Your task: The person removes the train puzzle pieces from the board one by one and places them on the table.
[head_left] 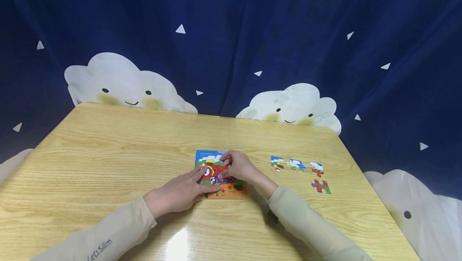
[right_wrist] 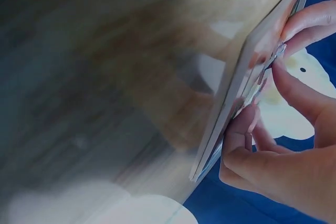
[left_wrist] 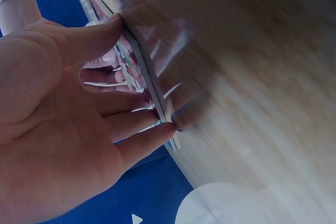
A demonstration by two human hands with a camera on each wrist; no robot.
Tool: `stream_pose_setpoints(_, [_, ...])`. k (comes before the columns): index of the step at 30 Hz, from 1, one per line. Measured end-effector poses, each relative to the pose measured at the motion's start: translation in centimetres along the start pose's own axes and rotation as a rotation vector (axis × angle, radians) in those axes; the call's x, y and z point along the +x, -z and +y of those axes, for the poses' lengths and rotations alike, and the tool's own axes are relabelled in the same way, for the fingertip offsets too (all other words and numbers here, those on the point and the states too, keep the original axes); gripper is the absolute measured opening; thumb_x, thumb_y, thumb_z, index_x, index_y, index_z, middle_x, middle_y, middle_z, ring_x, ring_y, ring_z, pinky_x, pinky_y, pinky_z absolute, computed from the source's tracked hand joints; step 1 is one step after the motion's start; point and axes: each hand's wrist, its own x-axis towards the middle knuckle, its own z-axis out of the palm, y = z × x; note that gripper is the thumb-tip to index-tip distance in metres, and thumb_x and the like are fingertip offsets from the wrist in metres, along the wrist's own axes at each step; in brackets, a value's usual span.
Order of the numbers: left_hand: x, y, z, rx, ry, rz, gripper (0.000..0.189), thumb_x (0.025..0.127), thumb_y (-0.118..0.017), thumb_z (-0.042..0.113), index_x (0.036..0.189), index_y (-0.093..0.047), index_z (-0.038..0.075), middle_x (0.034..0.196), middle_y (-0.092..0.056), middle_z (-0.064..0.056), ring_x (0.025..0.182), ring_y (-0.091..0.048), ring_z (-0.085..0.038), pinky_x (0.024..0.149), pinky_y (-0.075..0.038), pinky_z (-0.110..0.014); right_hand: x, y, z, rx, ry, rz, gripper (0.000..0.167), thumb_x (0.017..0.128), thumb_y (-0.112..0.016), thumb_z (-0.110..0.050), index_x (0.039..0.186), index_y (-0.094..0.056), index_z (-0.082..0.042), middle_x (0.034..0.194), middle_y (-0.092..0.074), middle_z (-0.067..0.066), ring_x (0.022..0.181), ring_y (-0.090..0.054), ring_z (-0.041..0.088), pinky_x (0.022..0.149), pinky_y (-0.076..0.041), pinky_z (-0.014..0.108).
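A colourful jigsaw puzzle in its board (head_left: 227, 193) lies flat on the table, showing a red figure, clouds and an orange ground. My left hand (head_left: 182, 192) rests across its left side, fingers spread and fairly straight; in the left wrist view the left hand (left_wrist: 68, 103) has its thumb and fingertips at the board's edge (left_wrist: 148, 77). From the right, my right hand (head_left: 240, 167) reaches over the board. The right wrist view shows the right hand (right_wrist: 283, 145) pinching a puzzle piece (right_wrist: 261, 85) between thumb and fingers, close over the board; the piece's picture is mostly hidden.
To the right of the board lie loose puzzle pieces: a left one (head_left: 277, 162), a cloud piece (head_left: 296, 164), a third (head_left: 317, 168) and a red-and-green one (head_left: 321, 186) below it. Behind the wooden table (head_left: 126, 148) hangs a dark blue curtain (head_left: 223, 44) with clouds.
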Motion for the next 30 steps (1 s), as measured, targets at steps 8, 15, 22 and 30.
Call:
stream_pose_setpoints(8, [0.0, -0.1, 0.0, -0.001, -0.01, 0.015, 0.049, 0.096, -0.064, 0.014, 0.141, -0.056, 0.03, 0.145, -0.038, -0.034, 0.134, -0.038, -0.049, 0.097, -0.046, -0.054, 0.0, 0.2, 0.4, 0.105, 0.052, -0.032, 0.039, 0.075, -0.081, 0.006, 0.109, -0.064, -0.002, 0.088, -0.055, 0.006, 0.07, -0.055, 0.014, 0.065, -0.047, 0.024])
stream_pose_setpoints(15, [0.0, 0.0, 0.1, -0.014, 0.002, 0.015, 0.048, 0.096, -0.063, 0.014, 0.141, -0.056, 0.031, 0.145, -0.038, -0.034, 0.134, -0.037, -0.049, 0.097, -0.046, -0.055, -0.2, 0.6, 0.9, 0.228, 0.085, -0.029, 0.023, 0.085, -0.072, 0.005, 0.106, -0.066, -0.002, 0.085, -0.063, 0.008, 0.068, -0.061, 0.016, 0.059, -0.048, 0.026])
stream_pose_setpoints(22, [0.0, 0.0, 0.1, -0.023, 0.013, 0.016, 0.047, 0.096, -0.064, 0.014, 0.14, -0.057, 0.031, 0.145, -0.038, -0.035, 0.134, -0.037, -0.049, 0.097, -0.046, -0.054, -0.5, 1.5, 1.6, 0.282, 0.125, -0.044, 0.018, 0.089, -0.066, 0.007, 0.106, -0.064, 0.001, 0.082, -0.07, 0.012, 0.071, -0.069, 0.019, 0.057, -0.049, 0.028])
stream_pose_setpoints(30, [0.0, -0.2, 0.1, -0.039, 0.038, 0.005, 0.048, 0.096, -0.063, 0.015, 0.141, -0.056, 0.033, 0.147, -0.037, -0.033, 0.135, -0.036, -0.048, 0.099, -0.044, -0.053, -1.4, 3.6, 2.9, 0.273, 0.092, -0.073, 0.019, 0.089, -0.064, 0.01, 0.106, -0.063, 0.001, 0.081, -0.068, 0.01, 0.068, -0.065, 0.02, 0.056, -0.047, 0.028])
